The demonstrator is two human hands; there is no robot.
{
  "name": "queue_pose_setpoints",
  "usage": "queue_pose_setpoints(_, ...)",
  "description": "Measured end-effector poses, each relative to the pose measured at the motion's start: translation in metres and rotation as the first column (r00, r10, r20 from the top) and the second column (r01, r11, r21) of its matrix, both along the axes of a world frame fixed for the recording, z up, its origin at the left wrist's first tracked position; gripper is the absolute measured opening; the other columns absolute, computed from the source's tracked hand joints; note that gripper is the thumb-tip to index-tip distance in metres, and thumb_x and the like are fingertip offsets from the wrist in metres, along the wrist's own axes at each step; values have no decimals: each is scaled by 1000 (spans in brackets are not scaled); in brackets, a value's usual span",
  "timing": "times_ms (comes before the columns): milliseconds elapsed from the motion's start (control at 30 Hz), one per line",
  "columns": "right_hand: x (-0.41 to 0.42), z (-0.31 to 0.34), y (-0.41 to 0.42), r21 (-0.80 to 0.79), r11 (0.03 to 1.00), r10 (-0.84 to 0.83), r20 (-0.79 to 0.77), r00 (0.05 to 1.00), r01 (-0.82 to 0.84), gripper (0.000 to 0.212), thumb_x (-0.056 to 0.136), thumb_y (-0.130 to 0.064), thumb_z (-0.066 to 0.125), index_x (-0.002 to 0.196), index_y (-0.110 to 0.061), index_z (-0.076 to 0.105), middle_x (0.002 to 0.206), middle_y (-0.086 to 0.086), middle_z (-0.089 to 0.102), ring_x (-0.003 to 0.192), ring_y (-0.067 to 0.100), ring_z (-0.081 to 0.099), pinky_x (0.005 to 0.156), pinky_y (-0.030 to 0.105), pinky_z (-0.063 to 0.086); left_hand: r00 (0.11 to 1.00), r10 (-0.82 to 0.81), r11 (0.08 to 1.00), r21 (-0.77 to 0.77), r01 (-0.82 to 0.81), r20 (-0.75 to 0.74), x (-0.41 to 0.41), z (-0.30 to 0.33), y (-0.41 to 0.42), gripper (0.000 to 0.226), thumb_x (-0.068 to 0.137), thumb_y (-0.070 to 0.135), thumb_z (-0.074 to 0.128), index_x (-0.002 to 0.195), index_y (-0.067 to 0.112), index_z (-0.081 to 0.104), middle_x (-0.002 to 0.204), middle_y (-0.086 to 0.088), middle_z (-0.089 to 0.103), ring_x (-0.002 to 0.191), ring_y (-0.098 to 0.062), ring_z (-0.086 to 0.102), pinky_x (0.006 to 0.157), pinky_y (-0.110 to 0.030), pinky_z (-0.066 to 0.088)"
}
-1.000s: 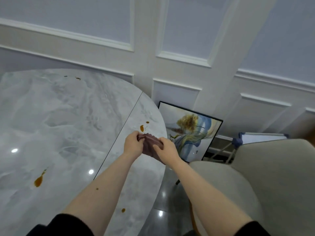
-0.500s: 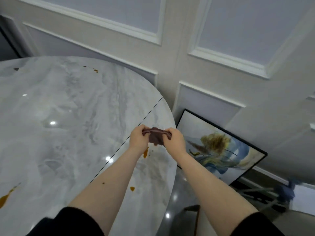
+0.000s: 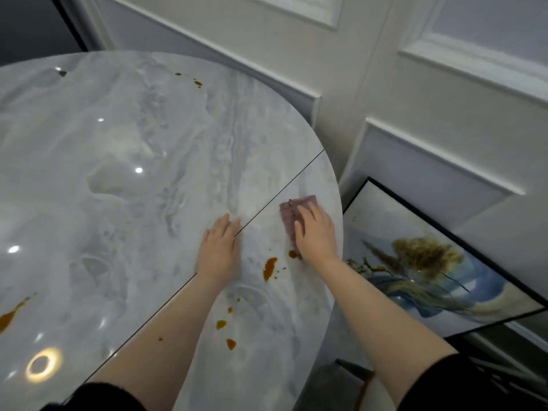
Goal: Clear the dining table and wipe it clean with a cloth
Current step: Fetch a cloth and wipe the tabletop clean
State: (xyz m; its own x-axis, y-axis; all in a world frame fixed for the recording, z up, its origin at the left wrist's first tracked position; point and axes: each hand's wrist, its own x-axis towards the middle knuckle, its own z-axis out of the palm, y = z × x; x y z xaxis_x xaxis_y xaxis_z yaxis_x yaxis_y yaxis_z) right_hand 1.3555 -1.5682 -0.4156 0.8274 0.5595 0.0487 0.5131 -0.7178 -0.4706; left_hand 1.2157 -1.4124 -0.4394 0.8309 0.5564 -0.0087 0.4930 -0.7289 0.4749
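The round grey marble dining table [image 3: 118,173] has a thin seam running diagonally across it. A small mauve cloth [image 3: 292,210] lies flat on the table near its right edge. My right hand [image 3: 314,232] presses flat on the cloth with straight fingers. My left hand [image 3: 221,247] rests flat on the bare table beside the seam, to the left of the cloth. An orange-brown sauce streak [image 3: 269,266] lies between my hands, with smaller drops [image 3: 226,333] nearer to me. Other stains sit at the far edge [image 3: 197,83] and at the left edge [image 3: 12,314].
A framed painting [image 3: 430,277] leans against the white panelled wall [image 3: 385,99] on the floor, right of the table. A dark chair part [image 3: 355,372] shows below the table's right edge.
Both hands held the cloth up between them before. Now the cloth lies on the table under my right hand, and my left hand has let go and lies flat on the table.
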Motion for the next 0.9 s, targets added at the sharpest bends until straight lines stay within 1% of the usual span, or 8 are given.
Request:
queue_pose_setpoints(67,6,-9,7,-117,992,35,-84,996,-45,49,100,-34,31,147,-21,25,157,4,16,146,22,6,119,35,2,992,-48,995,81,58,-116,-4,-10,0,73,84,46,-1,145,20,31,155,-6,22,144,-24,17,116,-45,12)
queue_pose_setpoints(133,9,-20,12,-188,979,52,-113,992,-73,55,100,-39,25,151,-23,10,159,4,1,146,21,-7,118,35,-7,986,-55,989,127,75,-156,-8,-20,1,75,83,45,-8,148,24,21,157,-2,15,146,-21,9,117,-42,5)
queue_pose_setpoints(267,5,-34,20,-253,967,33,-9,999,-34,55,101,-37,18,151,-23,-1,159,5,-5,146,20,-10,118,37,-9,990,-35,984,169,58,-139,-6,-29,2,68,88,43,-6,149,25,19,158,1,14,146,-19,8,118,-41,4)
queue_pose_setpoints(433,-7,-35,20,-221,973,75,21,997,-69,51,102,-27,21,151,-20,8,159,1,4,147,16,-2,118,33,-6,993,-31,987,156,49,-114,-4,-32,3,65,90,43,-4,149,26,16,158,2,12,146,-18,6,118,-40,2)
queue_pose_setpoints(533,-29,-37,14,-168,974,158,28,987,-151,50,101,-22,26,150,-20,16,158,-1,11,147,15,3,119,31,-2,993,-52,991,119,64,-106,-4,-33,6,51,100,32,11,150,23,15,159,2,8,147,-17,2,118,-39,-1)
queue_pose_setpoints(700,-84,-43,3,48,960,277,-51,959,-275,50,92,-11,32,142,-13,38,151,6,32,144,21,21,119,37,12,989,-141,989,45,139,36,-29,-32,16,43,100,14,29,143,11,34,154,-7,25,144,-30,16,117,-42,12)
queue_pose_setpoints(833,-118,-46,-4,186,923,363,-131,923,-336,55,80,-16,33,128,3,53,138,20,47,133,26,32,113,36,25,980,-200,971,131,201,-21,-64,-33,12,60,85,13,20,143,8,33,152,-8,29,142,-32,23,114,-47,19)
queue_pose_setpoints(900,-127,-41,-7,264,932,291,-129,948,-250,43,85,-6,39,123,4,58,132,18,54,129,28,43,110,37,32,973,-222,961,155,229,-59,-70,-30,12,65,79,12,20,143,9,32,151,-7,29,141,-31,24,113,-47,21)
